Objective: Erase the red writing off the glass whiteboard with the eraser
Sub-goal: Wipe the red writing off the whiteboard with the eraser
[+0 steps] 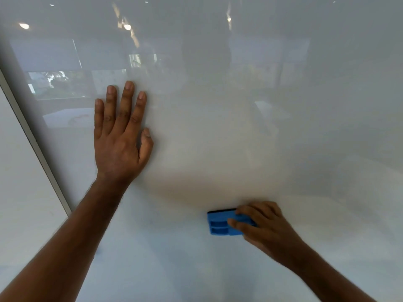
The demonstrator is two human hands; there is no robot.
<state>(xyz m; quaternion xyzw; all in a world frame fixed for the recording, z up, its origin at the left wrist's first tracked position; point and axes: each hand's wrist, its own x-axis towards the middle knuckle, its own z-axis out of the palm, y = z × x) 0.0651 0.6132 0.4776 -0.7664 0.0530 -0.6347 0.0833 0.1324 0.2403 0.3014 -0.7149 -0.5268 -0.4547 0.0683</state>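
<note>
The glass whiteboard (239, 127) fills the view, pale and glossy, with room reflections across its upper half. I see no red writing on it. My left hand (121, 136) lies flat on the glass at centre left, fingers straight and spread, pointing up. Lower right of centre, my right hand (259, 225) grips a blue eraser (220, 224) by its right end and holds it against the board. A thin dark pad edge shows along the eraser's top. Its right part is hidden under my fingers.
The board's grey metal frame edge (32, 140) runs diagonally down the left side, with a plain white wall (19, 182) beyond it. A faint bluish smudge (99, 251) shows on the board near my left forearm.
</note>
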